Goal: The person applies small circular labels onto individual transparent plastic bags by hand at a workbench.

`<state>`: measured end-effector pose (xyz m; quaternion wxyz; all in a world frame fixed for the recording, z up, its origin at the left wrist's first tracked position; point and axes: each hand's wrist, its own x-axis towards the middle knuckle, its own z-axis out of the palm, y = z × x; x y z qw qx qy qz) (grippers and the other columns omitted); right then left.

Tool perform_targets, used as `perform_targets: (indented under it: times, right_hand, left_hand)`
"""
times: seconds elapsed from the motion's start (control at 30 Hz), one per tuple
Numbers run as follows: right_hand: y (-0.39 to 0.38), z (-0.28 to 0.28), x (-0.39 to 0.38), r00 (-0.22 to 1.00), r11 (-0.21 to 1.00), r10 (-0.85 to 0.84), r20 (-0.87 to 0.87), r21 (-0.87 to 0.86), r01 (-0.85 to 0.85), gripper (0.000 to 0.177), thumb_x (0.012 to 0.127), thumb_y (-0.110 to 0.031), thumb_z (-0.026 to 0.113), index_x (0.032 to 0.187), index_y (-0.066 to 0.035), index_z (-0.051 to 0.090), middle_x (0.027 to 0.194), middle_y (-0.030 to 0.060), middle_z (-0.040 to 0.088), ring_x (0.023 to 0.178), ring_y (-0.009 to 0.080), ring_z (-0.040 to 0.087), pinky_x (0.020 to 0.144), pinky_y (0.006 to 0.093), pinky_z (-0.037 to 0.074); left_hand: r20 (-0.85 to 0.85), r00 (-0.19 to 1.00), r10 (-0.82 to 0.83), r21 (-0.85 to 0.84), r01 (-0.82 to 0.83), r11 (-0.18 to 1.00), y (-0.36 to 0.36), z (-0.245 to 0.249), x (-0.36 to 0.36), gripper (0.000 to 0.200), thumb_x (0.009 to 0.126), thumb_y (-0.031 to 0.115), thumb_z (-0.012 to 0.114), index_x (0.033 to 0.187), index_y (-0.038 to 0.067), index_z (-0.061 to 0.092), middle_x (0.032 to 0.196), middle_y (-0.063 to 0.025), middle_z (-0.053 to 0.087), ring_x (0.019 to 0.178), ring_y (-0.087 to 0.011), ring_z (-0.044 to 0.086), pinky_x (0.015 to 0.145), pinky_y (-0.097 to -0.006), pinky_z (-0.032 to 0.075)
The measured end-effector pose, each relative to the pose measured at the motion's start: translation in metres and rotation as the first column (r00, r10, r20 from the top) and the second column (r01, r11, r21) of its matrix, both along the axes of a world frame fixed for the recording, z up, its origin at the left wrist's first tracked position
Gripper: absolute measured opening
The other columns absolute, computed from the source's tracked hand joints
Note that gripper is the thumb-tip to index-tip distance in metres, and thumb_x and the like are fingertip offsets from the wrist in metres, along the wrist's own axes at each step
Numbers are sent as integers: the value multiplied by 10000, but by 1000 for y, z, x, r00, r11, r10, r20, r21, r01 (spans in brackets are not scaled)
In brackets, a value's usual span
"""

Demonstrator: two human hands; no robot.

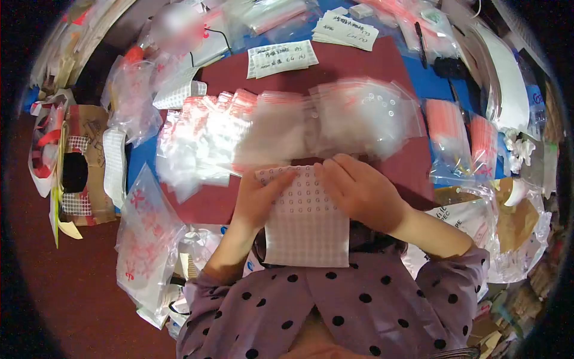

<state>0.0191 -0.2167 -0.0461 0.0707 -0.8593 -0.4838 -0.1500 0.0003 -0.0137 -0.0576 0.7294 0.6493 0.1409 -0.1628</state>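
Observation:
A white sheet of small stickers (308, 239) printed with rows of "G" marks lies upright before my chest. My left hand (256, 194) grips its left edge, thumb over the front. At the top right corner, my right hand (362, 191) is closed with its fingertips pinched against the sheet; whether a loose sticker is between them is hidden. Just beyond my hands, a spread of clear zip bags (275, 128) with red seals covers the dark red board (412, 173). To its right lies another stack of clear bags (359, 119), some bearing small round marks.
Handwritten label cards (282, 58) lie at the board's far edge, with more cards (345, 31) behind. Bundles of red-edged bags (448, 134) sit at right. A black pen (421, 45) lies far right. A clear plastic bag (146, 239) and cardboard box (89, 161) stand left.

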Motion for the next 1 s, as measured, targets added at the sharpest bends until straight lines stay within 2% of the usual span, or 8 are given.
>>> perform_targets:
  times: [0.23, 0.27, 0.33, 0.43, 0.6, 0.77, 0.87, 1.0]
  right_hand:
    - [5, -2, 15, 964, 965, 253, 80, 57, -258, 250, 651, -83, 605, 883, 11, 605, 873, 97, 564, 784, 224, 562, 683, 318, 497]
    - [2, 5, 21, 928, 959, 278, -249, 137, -250, 218, 660, -72, 627, 870, -17, 605, 880, 78, 576, 780, 210, 566, 669, 318, 492]
    - [-1, 6, 37, 611, 903, 370, -699, 425, -60, 234, 670, -74, 639, 901, -74, 596, 853, 112, 555, 760, 261, 557, 679, 359, 476]
    - [19, -3, 94, 657, 892, 182, -731, 404, 202, 253, 651, 6, 645, 881, -33, 547, 836, 116, 539, 745, 287, 548, 649, 339, 464]
    - [58, -39, 126, 793, 921, 157, -588, 377, 98, 314, 649, 41, 640, 908, -7, 469, 841, 130, 500, 729, 280, 525, 646, 325, 454]
    - [46, -16, 135, 849, 956, -269, -454, -21, 292, 248, 669, -32, 606, 891, -23, 496, 900, 168, 544, 865, 384, 549, 680, 446, 458]
    - [57, -23, 136, 659, 977, 34, -752, 164, 137, 296, 641, -72, 668, 891, -33, 515, 906, 163, 559, 890, 375, 552, 703, 447, 459]
    - [57, -27, 132, 741, 978, -104, -664, 69, 199, 381, 596, -143, 737, 903, -43, 535, 899, 143, 579, 915, 354, 559, 718, 425, 455]
  left_hand:
    - [-47, 997, 58, -103, -63, 993, 18, -9, -2, 138, 841, 122, 603, 869, -7, 643, 750, -44, 644, 630, -138, 599, 583, -250, 470]
    - [-49, 996, 73, -119, -78, 990, 22, -10, -1, 138, 841, 122, 603, 869, -7, 643, 750, -44, 644, 630, -138, 599, 583, -250, 470]
    - [329, 843, -426, 728, 61, 683, 28, -10, 2, 134, 799, 92, 596, 914, 35, 637, 872, -76, 639, 789, -226, 605, 717, -310, 468]
    - [456, 604, -654, 890, -307, 336, 10, -15, 11, 235, 761, 113, 574, 989, 76, 618, 1071, -100, 582, 1012, -279, 526, 857, -363, 408]
    - [381, 572, -726, 922, -177, 345, 9, -44, 18, 376, 742, 147, 575, 1112, 88, 566, 1216, -108, 519, 1125, -284, 480, 903, -429, 398]
    - [415, 612, -673, 894, -134, 428, 8, -44, 16, 368, 756, 144, 547, 1117, 73, 562, 1217, -86, 527, 1131, -287, 479, 935, -429, 386]
    - [420, 578, -699, 898, -156, 411, 7, -44, 18, 305, 760, 129, 522, 1035, 12, 580, 1153, -119, 543, 1105, -260, 477, 940, -379, 369]
    - [453, 545, -705, 875, -119, 470, 8, -45, 18, 323, 746, 123, 507, 1033, -12, 572, 1148, -119, 548, 1115, -258, 477, 934, -373, 377]
